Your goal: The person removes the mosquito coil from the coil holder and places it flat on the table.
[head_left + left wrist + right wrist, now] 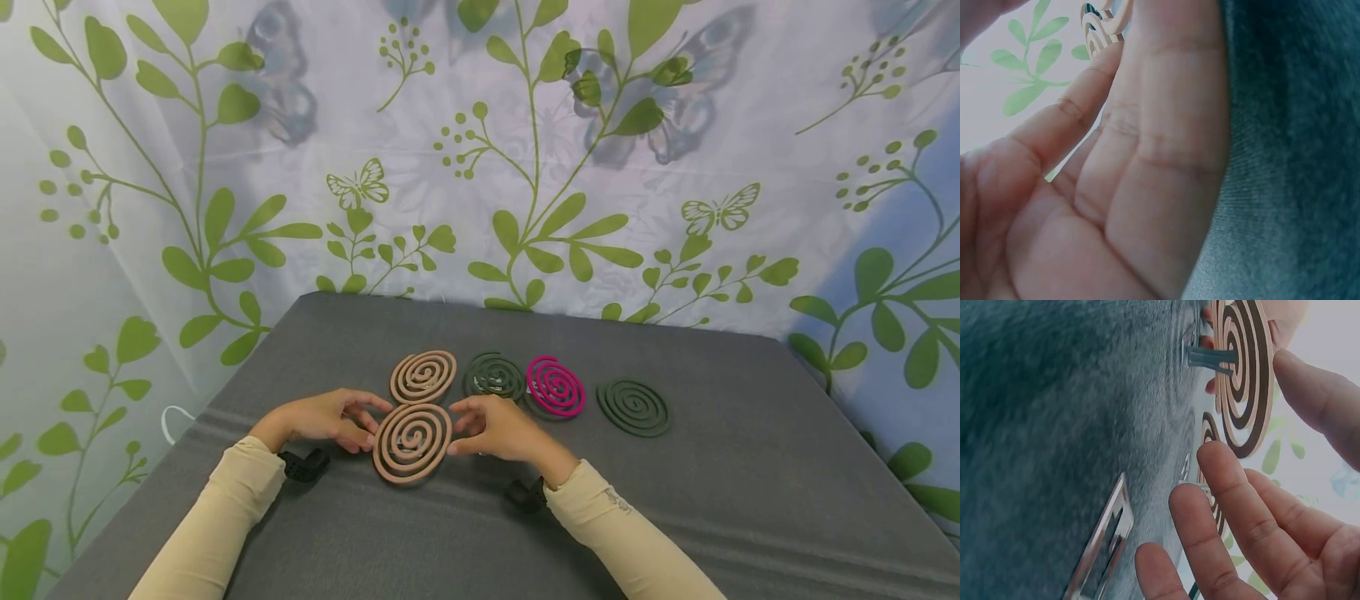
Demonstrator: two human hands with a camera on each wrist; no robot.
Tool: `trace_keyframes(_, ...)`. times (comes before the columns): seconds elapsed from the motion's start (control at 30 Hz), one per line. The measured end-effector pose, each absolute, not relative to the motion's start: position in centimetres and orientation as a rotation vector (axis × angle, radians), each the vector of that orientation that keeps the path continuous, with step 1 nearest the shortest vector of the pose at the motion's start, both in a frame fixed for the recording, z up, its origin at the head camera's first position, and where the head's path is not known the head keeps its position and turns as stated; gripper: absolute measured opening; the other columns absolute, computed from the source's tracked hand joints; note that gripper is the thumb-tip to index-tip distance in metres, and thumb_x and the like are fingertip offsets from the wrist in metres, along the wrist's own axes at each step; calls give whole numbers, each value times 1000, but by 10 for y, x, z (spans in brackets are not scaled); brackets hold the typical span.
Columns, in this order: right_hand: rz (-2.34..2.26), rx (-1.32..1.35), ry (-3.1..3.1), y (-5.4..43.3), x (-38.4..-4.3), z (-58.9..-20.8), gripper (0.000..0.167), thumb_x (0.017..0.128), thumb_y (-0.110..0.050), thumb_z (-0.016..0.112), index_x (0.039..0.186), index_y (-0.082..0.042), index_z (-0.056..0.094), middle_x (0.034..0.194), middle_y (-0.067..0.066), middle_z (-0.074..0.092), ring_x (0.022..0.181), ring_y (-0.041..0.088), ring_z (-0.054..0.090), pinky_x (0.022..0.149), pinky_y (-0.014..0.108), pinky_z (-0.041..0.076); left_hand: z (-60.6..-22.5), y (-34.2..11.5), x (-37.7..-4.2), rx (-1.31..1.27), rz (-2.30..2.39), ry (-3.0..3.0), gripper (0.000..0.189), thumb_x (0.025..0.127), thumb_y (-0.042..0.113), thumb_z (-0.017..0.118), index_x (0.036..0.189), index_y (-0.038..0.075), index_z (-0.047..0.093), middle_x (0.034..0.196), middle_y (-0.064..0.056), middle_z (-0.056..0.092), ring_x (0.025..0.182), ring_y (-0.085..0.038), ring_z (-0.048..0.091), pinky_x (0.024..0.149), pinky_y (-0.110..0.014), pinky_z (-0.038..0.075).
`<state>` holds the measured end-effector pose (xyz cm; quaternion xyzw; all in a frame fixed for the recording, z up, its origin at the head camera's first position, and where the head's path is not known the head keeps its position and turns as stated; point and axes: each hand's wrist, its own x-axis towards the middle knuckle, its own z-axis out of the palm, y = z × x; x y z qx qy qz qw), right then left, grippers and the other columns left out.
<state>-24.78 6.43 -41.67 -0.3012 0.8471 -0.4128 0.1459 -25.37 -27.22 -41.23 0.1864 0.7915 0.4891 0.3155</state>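
A tan mosquito coil (412, 475) sits nearest the person, raised above the table on a small metal stand (1210, 359). My left hand (337, 418) pinches its left edge; in the right wrist view those fingertips (1211, 386) show on the table side of the coil. Around the right edge, my right hand (495, 429) has its fingers spread and fairly straight, the thumb tip right at the rim. Much of the coil's left edge is hidden by fingers in the left wrist view, where only a piece of the coil (1094, 28) shows.
Behind lies another tan coil (423, 375). To its right are a dark green coil (493, 371), a magenta coil (556, 387) overlapping something dark, and another green coil (634, 407). A loose metal stand (1110, 531) lies on the grey table (750, 467) by the right hand.
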Motion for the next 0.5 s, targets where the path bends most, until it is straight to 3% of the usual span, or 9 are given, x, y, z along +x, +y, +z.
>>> trace_keyframes(0.5, -1165, -844, 2512, 54, -243, -421, 58, 87, -14, 94, 138, 0, 70, 110, 7, 78, 99, 21, 71, 88, 37, 60, -412, -269, -250, 476, 1283, 2103, 68, 96, 3, 80, 154, -13, 47, 116, -14, 72, 98, -23, 74, 88, -40, 63)
